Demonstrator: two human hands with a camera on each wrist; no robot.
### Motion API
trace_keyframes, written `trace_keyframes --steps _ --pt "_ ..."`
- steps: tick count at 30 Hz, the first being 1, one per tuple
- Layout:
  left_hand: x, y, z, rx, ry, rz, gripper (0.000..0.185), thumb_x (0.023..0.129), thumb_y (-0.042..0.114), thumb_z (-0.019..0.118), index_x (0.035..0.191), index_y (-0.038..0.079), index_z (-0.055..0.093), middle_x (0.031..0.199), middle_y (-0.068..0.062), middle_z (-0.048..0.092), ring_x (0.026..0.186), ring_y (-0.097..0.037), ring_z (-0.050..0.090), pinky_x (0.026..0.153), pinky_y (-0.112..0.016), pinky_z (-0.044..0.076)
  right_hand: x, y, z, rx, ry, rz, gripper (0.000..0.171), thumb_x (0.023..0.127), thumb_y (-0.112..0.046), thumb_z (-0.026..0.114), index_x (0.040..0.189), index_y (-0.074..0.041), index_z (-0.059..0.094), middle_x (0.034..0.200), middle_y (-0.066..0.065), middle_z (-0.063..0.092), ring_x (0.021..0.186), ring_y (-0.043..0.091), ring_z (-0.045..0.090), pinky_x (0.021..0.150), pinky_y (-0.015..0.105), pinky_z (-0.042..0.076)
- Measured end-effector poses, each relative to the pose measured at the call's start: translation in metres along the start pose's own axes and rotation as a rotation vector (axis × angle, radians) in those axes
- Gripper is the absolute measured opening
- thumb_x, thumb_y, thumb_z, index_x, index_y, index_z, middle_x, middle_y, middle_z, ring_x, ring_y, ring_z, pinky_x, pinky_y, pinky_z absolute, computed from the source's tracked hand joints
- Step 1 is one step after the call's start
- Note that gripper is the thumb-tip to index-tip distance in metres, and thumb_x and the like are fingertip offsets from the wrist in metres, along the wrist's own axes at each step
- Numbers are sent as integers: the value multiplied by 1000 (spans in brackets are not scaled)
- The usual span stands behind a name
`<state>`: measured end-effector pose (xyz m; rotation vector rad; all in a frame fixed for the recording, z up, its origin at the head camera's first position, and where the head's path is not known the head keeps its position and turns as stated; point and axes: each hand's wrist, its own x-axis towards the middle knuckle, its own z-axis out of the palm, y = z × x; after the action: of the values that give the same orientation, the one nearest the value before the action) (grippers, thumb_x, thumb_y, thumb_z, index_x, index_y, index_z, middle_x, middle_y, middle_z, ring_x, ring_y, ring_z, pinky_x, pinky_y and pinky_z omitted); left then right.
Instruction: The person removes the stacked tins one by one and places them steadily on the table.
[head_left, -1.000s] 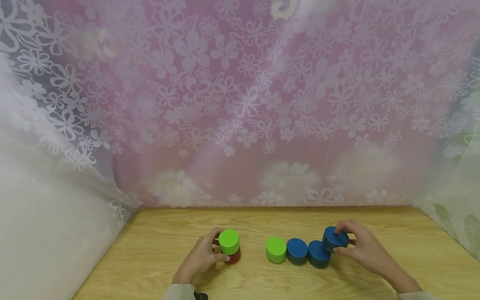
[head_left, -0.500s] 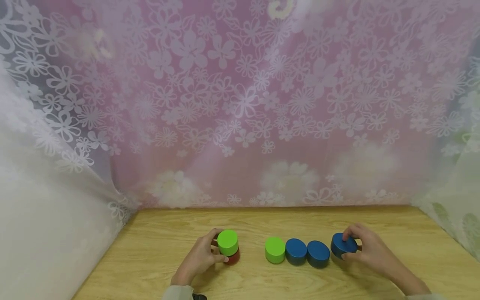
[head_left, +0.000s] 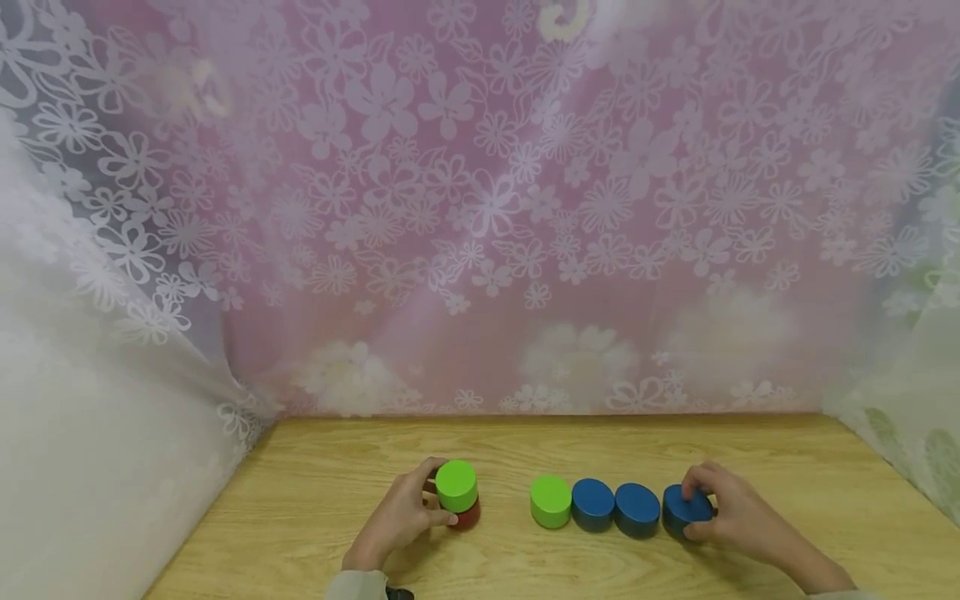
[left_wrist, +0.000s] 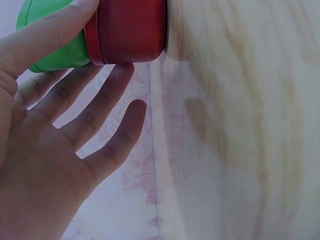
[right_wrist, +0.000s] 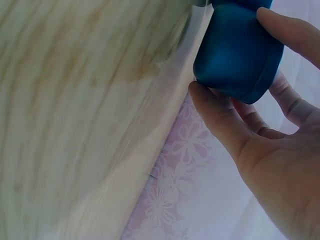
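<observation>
**Seating the last blue cylinder squarely at the end of the row**

Beginning at our left, our left hand (head_left: 397,508) holds a stack (head_left: 457,490) between the thumb in front and the fingers behind: a bright green cylinder (head_left: 456,477) on top of a red cylinder (head_left: 470,517). The left wrist view shows our thumb reaching the seam, with one lower finger spread free below. A light, even hold suits this side; squeezing at the seam could slide the upper piece off its base.

Across a stretch of bare table (head_left: 506,454), a second green cylinder (head_left: 551,502) begins the row, close against the first blue cylinder (head_left: 592,504), with the middle blue cylinder (head_left: 637,510) next along. We do well to leave these three undisturbed.

At the right end, our right hand (head_left: 738,517) grips the rightmost blue cylinder (head_left: 681,518), thumb low on the near side and a fingertip over the top rim. It sits just beside its neighbour (we cannot tell whether the two touch, nor whether its base is fully flat on the wood). The step in hand, as we judge it, is settling this piece in line. We would press gently from above, keep the top level, and close any gap slowly, since a hard nudge could push the whole row sideways. We then want thumb and fingers to part evenly, so neither drags the cylinder askew.
</observation>
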<state>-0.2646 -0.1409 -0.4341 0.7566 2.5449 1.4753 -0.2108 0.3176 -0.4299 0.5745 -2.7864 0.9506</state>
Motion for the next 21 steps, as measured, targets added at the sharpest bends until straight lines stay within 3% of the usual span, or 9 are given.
trace_keyframes --steps 16,21 --pt "0 -2 0 -2 -3 5 66 79 -2 85 137 3 54 123 -16 61 105 -37 64 87 -54 55 1 -2 6 18 -27 21 44 68 -3 92 90 -8 54 100 6 53 96 39 64 69 32 55" --pt "0 -2 1 23 3 0 65 79 -1 85 136 4 55 123 -15 61 106 -36 63 88 -53 55 1 -4 2 59 -61 -4 44 70 -4 91 95 -6 55 106 13 57 97 46 63 69 38 57"
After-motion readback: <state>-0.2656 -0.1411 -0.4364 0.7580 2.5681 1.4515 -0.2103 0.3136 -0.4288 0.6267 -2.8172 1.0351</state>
